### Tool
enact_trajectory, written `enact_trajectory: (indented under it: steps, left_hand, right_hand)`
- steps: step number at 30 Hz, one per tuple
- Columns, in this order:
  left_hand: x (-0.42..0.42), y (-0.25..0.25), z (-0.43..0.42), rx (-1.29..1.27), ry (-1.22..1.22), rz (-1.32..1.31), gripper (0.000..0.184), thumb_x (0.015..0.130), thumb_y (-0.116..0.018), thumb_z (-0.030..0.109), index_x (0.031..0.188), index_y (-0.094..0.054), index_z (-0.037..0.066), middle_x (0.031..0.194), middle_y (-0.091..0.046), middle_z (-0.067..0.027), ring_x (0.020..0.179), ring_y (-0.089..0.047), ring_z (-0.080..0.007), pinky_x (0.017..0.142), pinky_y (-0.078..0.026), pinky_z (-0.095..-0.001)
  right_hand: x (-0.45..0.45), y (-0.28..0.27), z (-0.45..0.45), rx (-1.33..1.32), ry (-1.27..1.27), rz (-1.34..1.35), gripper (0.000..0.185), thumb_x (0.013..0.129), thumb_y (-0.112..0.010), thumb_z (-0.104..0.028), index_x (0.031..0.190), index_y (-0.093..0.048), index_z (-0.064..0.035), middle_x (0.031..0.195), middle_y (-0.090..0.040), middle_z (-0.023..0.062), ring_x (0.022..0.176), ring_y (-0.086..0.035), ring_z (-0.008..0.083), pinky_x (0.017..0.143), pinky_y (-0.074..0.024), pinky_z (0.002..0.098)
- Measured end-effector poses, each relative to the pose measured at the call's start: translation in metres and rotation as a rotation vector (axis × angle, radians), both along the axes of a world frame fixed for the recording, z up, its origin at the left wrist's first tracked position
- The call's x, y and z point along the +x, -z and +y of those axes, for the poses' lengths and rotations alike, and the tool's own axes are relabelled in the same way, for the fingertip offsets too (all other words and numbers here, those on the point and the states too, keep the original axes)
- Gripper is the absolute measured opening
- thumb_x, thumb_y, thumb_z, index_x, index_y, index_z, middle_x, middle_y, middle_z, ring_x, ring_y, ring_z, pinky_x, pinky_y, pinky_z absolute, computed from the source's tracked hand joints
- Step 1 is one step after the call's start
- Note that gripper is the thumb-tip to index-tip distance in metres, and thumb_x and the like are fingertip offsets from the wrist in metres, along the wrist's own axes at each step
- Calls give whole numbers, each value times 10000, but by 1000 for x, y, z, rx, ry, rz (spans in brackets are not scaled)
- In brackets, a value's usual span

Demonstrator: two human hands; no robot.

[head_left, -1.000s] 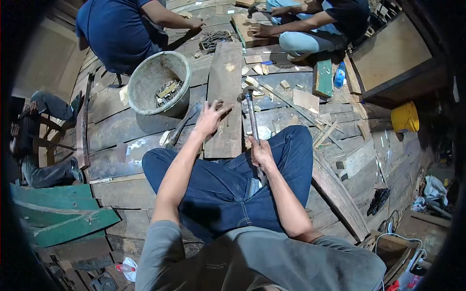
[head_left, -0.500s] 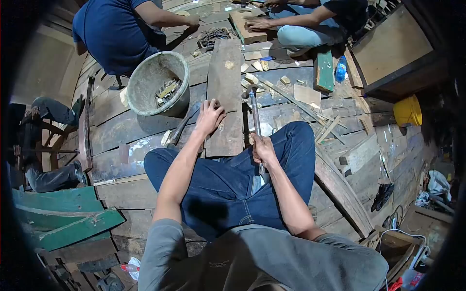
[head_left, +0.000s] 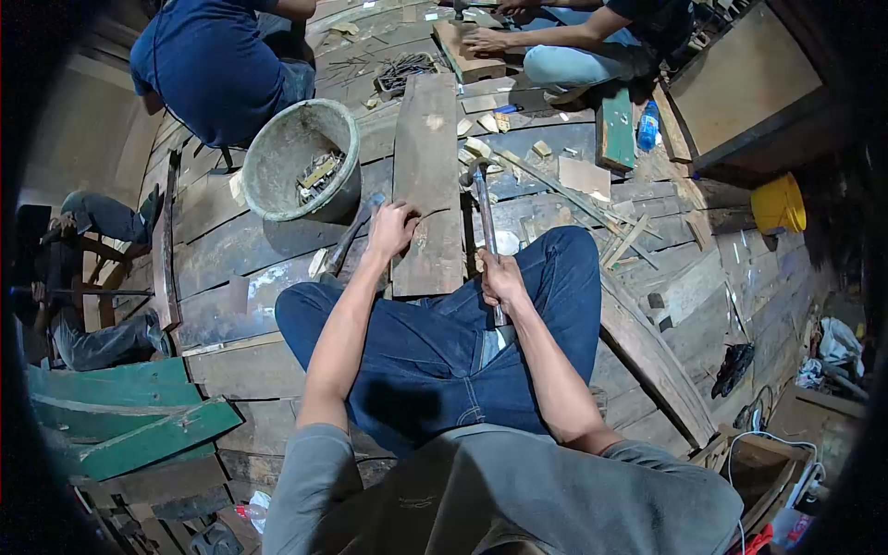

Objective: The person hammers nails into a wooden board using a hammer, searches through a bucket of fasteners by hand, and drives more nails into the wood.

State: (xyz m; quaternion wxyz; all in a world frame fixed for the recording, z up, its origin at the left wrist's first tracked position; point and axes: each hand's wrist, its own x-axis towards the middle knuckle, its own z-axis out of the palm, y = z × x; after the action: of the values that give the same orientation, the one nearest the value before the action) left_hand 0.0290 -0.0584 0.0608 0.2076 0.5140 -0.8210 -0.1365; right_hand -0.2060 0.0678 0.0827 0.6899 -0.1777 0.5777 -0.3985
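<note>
My right hand (head_left: 502,280) is wrapped round the handle of a hammer (head_left: 488,208), held over my lap with its head pointing away from me. Across the middle lies a long worn plank (head_left: 430,254), its near end by my crossed legs. My left hand (head_left: 392,230) rests at the plank's left edge with fingers curled together. Whatever those fingers pinch, if anything, is too small to make out. Just left of that hand, a dark-handled tool (head_left: 348,242) lies on the floor, partly hidden by my forearm.
A grey bucket (head_left: 350,190) with metal scraps stands left of the plank. Nails lie in a tray (head_left: 405,69) beyond. Wood offcuts (head_left: 583,178) and thin strips are scattered to the right. Two people sit ahead; another sits at far left. A yellow bucket (head_left: 777,205) stands right.
My left hand has slid slightly left and nearer to me on the plank, and its fingers have drawn together. The hammer is almost unmoved. The person ahead at left has shifted an arm.
</note>
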Motion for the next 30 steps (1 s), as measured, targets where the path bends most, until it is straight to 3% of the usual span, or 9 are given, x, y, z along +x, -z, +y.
enact_trajectory:
  steps: [3, 5, 13, 22, 26, 30]
  left_hand:
    - [-3, -3, 4, 118, -52, 68, 142, 807, -695, 147, 901, -733, 48, 916, -700, -143, 911, -654, -346, 841, -502, -429]
    - [-5, -1, 9, -31, -43, -6, 122, 793, -697, 135, 874, -727, 49, 880, -692, -148, 878, -658, -347, 789, -514, -453]
    - [-17, 18, 17, -138, -85, -248, 184, 853, -598, 179, 932, -660, 24, 948, -647, -193, 929, -617, -383, 853, -481, -473]
    - [-15, 19, 12, -225, -98, -470, 246, 843, -619, 172, 1037, -604, 22, 1075, -596, -154, 1065, -564, -346, 894, -485, -452]
    - [-12, 21, 11, -208, -96, -461, 208, 858, -595, 139, 1032, -582, 26, 1075, -605, -164, 1062, -569, -353, 888, -482, -462]
    - [-8, 13, 12, -175, -136, -242, 225, 868, -600, 128, 1078, -617, 50, 1040, -635, -183, 1012, -585, -366, 870, -479, -465]
  right_hand:
    - [0, -3, -1, 3, -6, 17, 373, 1005, -549, -292, 697, -440, -114, 453, -326, -21, 320, -278, 96, 298, -221, 305]
    - [2, -4, -1, 5, 1, 37, 371, 1007, -547, -289, 700, -440, -111, 452, -325, -19, 321, -277, 98, 299, -221, 307]
    - [1, -1, 1, -27, -4, 28, 416, 1004, -547, -278, 649, -409, -113, 449, -332, -15, 323, -284, 104, 298, -225, 312]
    - [-1, 3, 1, -48, -39, 62, 425, 1007, -542, -282, 640, -418, -105, 453, -348, -6, 323, -306, 113, 297, -251, 307]
    - [-1, 1, 2, -51, -32, 44, 417, 1005, -545, -285, 650, -425, -102, 453, -350, -5, 323, -306, 112, 296, -255, 305]
    - [-1, 2, 2, -50, -30, 36, 396, 1006, -544, -291, 676, -437, -101, 455, -351, -6, 324, -304, 112, 296, -254, 303]
